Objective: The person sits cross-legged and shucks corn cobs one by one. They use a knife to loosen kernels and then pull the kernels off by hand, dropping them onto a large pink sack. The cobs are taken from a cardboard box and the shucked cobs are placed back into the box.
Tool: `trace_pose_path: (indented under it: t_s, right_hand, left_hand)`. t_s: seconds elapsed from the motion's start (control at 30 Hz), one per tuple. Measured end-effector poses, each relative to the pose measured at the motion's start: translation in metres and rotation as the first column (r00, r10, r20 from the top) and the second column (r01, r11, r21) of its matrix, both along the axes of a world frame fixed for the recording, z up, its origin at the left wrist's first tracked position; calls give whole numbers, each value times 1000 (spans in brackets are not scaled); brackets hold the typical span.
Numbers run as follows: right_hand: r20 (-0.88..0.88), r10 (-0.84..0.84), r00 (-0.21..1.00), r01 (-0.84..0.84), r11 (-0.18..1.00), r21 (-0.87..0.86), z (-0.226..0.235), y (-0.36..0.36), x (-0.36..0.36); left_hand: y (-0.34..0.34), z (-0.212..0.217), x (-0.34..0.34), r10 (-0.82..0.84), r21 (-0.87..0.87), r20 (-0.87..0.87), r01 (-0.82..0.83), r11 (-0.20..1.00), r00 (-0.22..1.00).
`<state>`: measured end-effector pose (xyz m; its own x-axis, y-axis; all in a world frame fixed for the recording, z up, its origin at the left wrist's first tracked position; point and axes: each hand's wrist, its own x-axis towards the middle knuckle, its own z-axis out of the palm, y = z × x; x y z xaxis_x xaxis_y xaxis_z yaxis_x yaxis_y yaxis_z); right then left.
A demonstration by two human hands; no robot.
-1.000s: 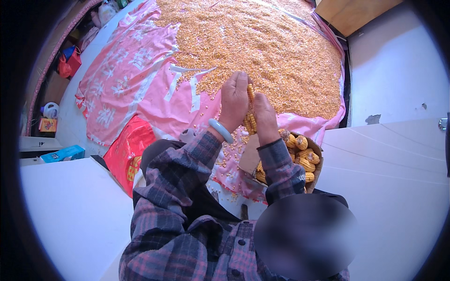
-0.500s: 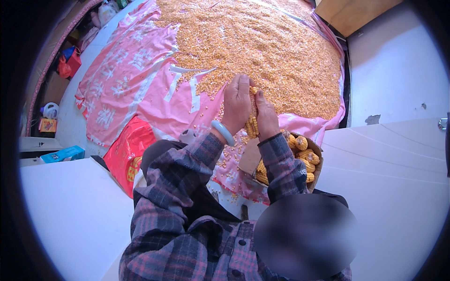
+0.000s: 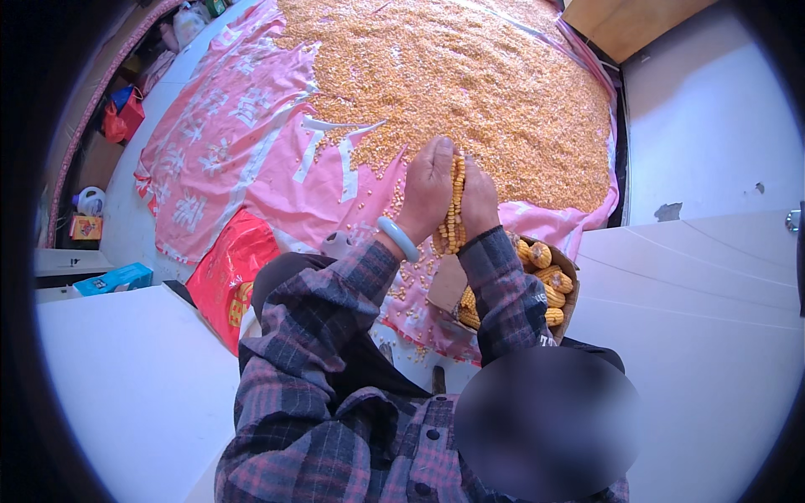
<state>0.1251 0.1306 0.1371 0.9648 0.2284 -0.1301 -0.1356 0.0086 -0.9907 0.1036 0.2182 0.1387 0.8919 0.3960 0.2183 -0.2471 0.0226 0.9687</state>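
A partly stripped corn cob (image 3: 456, 210) stands tilted between my two hands, with rows of yellow kernels showing along it. My left hand (image 3: 426, 191), with a pale bangle at its wrist, is closed round the cob from the left. From the other side my right hand (image 3: 480, 199) grips it, its fingers partly hidden. Under my right forearm is a cardboard box (image 3: 572, 315) of whole corn cobs (image 3: 549, 278). Beyond my hands a wide layer of loose corn kernels (image 3: 470, 92) covers a pink cloth (image 3: 205, 159).
A red bag (image 3: 226, 264) lies by my left knee, beside a white surface (image 3: 126, 369). Scattered kernels dot the cloth below my hands. To the right are a white panel (image 3: 688, 285) and a wooden box (image 3: 629, 25). A blue box (image 3: 115, 278) sits at left.
The cob has turned in my hands, so more of its kernel rows face me. My right fingers have curled in and shifted slightly down; my left hand has tilted a little.
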Motion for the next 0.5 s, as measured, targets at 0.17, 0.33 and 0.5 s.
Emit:
trace_pose_path:
  t_s: [0.17, 0.33, 0.5]
  right_hand:
    - [255, 168, 952, -106, 965, -238, -35, -14, 21]
    - [-244, 88, 966, -3, 945, 327, 0, -4, -14]
    - [-50, 170, 984, -167, 985, 51, 9, -12, -35]
  left_hand:
    - [-6, 2, 1, -43, -28, 21, 44, 999, 999]
    - [10, 1, 9, 63, -322, -41, -73, 944, 997]
    - [19, 0, 11, 78, -367, -85, -104, 924, 993]
